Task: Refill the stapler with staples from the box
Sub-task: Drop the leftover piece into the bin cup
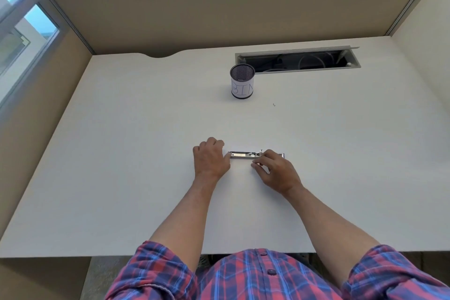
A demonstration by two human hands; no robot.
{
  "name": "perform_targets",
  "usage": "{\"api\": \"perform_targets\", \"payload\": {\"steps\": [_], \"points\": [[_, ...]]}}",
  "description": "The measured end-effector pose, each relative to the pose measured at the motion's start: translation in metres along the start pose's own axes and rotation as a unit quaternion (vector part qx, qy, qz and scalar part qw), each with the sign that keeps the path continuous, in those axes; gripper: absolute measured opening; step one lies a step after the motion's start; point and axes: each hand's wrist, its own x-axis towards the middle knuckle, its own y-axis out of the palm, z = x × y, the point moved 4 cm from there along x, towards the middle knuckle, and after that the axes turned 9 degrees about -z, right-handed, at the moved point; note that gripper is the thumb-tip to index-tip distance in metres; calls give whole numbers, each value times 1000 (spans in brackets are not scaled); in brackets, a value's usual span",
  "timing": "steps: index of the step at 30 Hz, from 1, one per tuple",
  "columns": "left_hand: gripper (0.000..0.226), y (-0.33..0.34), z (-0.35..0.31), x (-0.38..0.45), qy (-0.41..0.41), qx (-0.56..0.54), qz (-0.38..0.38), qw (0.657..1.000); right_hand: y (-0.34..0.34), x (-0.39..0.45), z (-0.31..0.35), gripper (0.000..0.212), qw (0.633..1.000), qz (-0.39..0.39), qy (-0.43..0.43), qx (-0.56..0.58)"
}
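A slim metal stapler (241, 155) lies flat on the white desk (121, 153), opened out lengthwise with its silver channel facing up. My left hand (211, 159) sits at its left end, fingers curled over that end; what they hold is hidden. My right hand (274, 169) covers the right half, fingertips pinching the stapler near its hinge. No staple box is in view.
A black mesh cup (242, 85) with a paper label reading "BIN" stands behind the stapler. A single loose staple (274, 105) lies to its right. An open cable slot (297, 59) runs along the desk's back. Beige cubicle walls enclose the desk.
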Motion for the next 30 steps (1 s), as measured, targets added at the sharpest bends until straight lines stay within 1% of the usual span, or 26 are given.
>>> {"api": "perform_targets", "payload": {"steps": [2, 4, 7, 10, 13, 18, 20, 22, 24, 26, 28, 30], "points": [[32, 1, -9, 0, 32, -22, 7, 999, -6, 4, 1, 9, 1000, -16, -1, 10], [30, 0, -18, 1, 46, -43, 7, 998, -15, 13, -2, 15, 999, -43, 14, 30], [27, -2, -32, 7, 57, -74, 0, 996, -27, 40, -12, 21, 993, -93, 63, 40], [25, -3, -49, 20, 72, -86, -6, 994, -32, 75, -29, 15, 986, -106, 123, 25], [25, -3, -69, 39, 95, -88, -6, 992, -32, 108, -52, 11, 983, -80, 167, -4], [31, 5, -104, 78, 138, -64, 21, 988, -19, 143, -88, 20, 971, 5, 231, -69], [35, 12, -114, 93, 154, -49, 35, 986, -11, 151, -99, 25, 963, 38, 258, -75], [41, 18, -122, 107, 162, -43, 32, 985, -5, 157, -106, 29, 959, 57, 268, -75], [49, 20, -125, 120, 155, -38, 6, 987, -1, 163, -110, 33, 958, 72, 264, -81], [60, 18, -123, 131, 130, -29, -39, 990, 4, 169, -111, 34, 959, 83, 255, -95], [74, 15, -119, 143, 96, -16, -79, 992, 6, 176, -113, 28, 959, 82, 246, -109], [85, 12, -115, 153, 59, -9, -100, 993, 8, 181, -114, 23, 959, 80, 243, -125]]}}
